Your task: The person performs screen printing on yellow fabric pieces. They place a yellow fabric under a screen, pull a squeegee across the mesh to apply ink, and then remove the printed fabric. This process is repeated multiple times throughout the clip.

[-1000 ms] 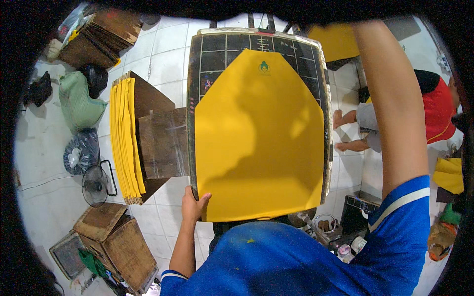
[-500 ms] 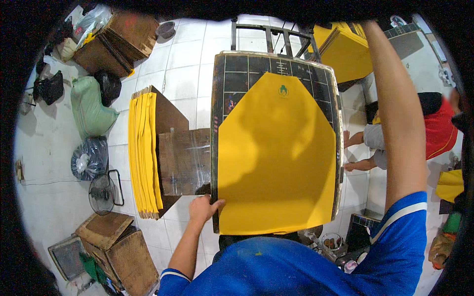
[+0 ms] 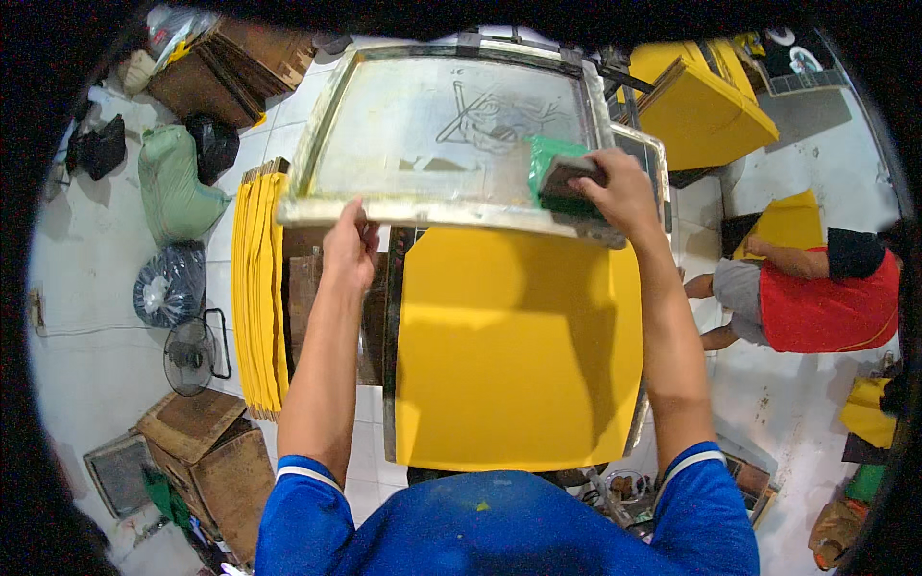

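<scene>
A screen-printing frame [image 3: 413,210] with a pale mesh is tilted over the far part of a yellow sheet [image 3: 519,355]. The sheet lies flat on a black printing board [image 3: 392,403]. My left hand [image 3: 351,250] grips the frame's near rail, left of its middle, fingers partly hidden beneath it. In my right hand [image 3: 624,192] is a dark squeegee [image 3: 569,179], held at the right end of the mesh. Green ink [image 3: 543,158] lies around the squeegee. Dark line artwork shows on the mesh beyond it.
Stacked yellow sheets [image 3: 259,298] stand at the left, with more yellow sheets [image 3: 687,115] at the far right. A person in red [image 3: 816,302] bends over at the right, a hand near a yellow sheet. A fan [image 3: 189,355] and cardboard box [image 3: 226,480] sit at lower left.
The screen frame has come into view over the yellow sheet. My left hand has moved from the board's edge up to the frame; my right hand has come into view with the squeegee.
</scene>
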Demonstrator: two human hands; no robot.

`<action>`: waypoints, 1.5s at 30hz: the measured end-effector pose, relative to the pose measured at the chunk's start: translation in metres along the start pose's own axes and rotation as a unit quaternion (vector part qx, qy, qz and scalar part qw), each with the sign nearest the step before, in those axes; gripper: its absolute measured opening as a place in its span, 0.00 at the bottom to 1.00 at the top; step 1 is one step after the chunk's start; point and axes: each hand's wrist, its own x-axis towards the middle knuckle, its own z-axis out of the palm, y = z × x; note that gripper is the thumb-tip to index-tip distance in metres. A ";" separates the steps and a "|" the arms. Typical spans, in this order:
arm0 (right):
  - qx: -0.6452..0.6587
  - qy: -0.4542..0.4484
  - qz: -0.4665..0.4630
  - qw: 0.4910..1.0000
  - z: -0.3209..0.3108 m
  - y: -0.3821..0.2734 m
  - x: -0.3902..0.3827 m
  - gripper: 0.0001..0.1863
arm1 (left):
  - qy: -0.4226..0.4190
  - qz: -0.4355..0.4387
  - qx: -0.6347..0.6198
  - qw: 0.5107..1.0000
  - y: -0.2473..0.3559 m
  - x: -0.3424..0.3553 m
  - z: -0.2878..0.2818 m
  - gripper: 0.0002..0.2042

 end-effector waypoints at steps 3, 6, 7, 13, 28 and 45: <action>-0.072 -0.139 -0.021 0.987 0.039 0.016 0.016 0.20 | 0.063 -0.080 0.136 0.985 -0.032 0.036 -0.022 0.19; -0.087 -0.178 -0.033 0.980 0.054 0.028 0.021 0.19 | 0.080 -0.079 0.203 0.973 -0.051 0.045 -0.029 0.29; -0.080 -0.153 -0.039 0.984 0.056 0.029 0.016 0.18 | 0.081 -0.065 0.221 0.970 -0.055 0.042 -0.028 0.33; -0.027 -0.082 -0.074 0.994 0.061 0.029 -0.030 0.16 | 0.081 -0.052 0.247 0.964 -0.077 0.023 -0.010 0.41; -0.074 -0.090 -0.084 0.990 0.070 0.076 0.123 0.22 | 0.127 0.055 0.253 0.957 -0.110 0.042 -0.014 0.33; -0.067 -0.100 -0.036 0.992 0.040 0.021 -0.001 0.19 | 0.017 0.114 0.112 0.987 -0.106 0.015 -0.013 0.20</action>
